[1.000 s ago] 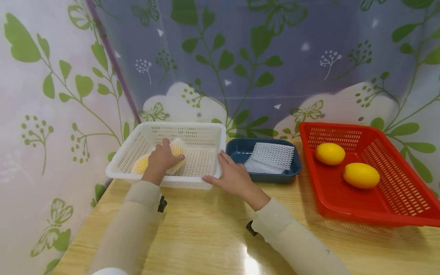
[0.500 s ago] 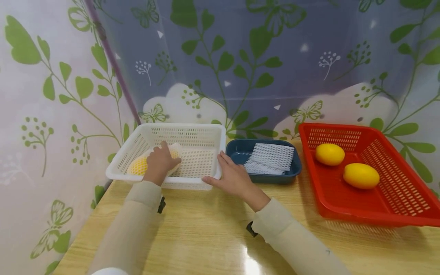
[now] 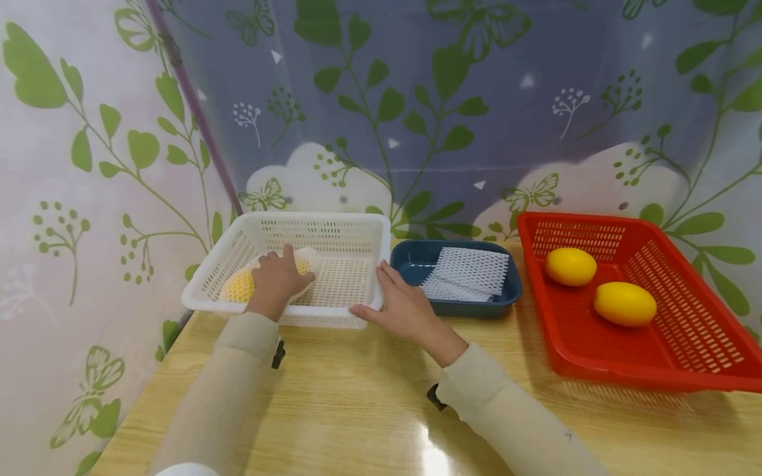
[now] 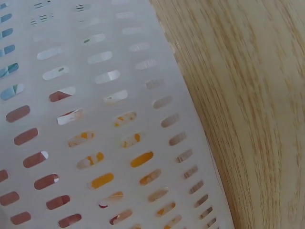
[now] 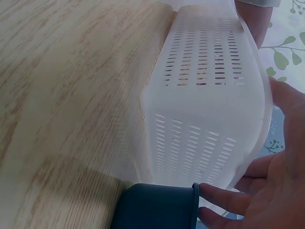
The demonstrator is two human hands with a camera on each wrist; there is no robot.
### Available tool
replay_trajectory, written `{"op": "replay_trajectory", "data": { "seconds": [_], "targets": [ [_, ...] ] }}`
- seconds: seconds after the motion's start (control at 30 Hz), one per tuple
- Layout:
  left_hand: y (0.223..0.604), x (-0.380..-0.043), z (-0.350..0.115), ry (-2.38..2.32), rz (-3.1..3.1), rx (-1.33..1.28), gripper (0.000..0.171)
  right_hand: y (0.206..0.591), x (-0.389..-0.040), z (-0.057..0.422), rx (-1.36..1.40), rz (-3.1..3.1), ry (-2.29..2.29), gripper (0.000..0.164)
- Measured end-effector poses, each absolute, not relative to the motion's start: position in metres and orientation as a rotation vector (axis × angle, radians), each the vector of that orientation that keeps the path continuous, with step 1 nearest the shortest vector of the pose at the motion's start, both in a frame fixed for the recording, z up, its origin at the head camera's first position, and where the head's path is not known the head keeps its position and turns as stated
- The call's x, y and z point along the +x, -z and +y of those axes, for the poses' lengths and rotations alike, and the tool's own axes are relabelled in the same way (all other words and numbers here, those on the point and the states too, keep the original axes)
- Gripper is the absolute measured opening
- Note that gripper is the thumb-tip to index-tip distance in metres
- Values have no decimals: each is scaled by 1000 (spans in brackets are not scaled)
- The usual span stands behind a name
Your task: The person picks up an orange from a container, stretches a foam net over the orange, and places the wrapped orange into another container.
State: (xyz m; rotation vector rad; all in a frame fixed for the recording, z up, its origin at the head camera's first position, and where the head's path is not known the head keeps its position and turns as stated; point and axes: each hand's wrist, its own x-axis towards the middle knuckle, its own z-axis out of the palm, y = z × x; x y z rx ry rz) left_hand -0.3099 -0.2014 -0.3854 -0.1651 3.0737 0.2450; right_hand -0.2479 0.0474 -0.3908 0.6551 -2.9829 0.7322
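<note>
My left hand (image 3: 276, 281) reaches into a white plastic basket (image 3: 351, 225) and grips a lemon (image 3: 305, 264) wrapped in a white foam net. The palm and fingers cover much of this lemon. Just left of it lies another netted lemon (image 3: 239, 287), close against the basket's front wall. In the left wrist view, yellow shows through slots in the basket wall (image 4: 107, 143). My right hand (image 3: 407, 307) holds the basket's front right corner, thumb at the front rim, fingers along the right side. In the right wrist view, two fingertips meet the rim of a dark blue tray (image 5: 157, 205).
Right of the basket, the blue tray (image 3: 411, 254) carries white foam nets (image 3: 470, 271). A red basket (image 3: 631, 377) at the right contains two bare lemons (image 3: 571, 266). All stand on a wooden table (image 3: 357, 396) before a patterned curtain (image 3: 381, 132).
My left hand has moved the netted lemon slightly left and down, closer to the other netted one. The right hand stays at the basket corner.
</note>
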Motion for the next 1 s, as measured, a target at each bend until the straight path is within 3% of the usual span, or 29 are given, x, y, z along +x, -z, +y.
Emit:
{"op": "replay_trajectory", "data": {
  "seconds": [1.0],
  "targets": [
    [385,-313,-203,-363,3161,-143,65,395,-244,46,646,-2959,-713,95]
  ]
}}
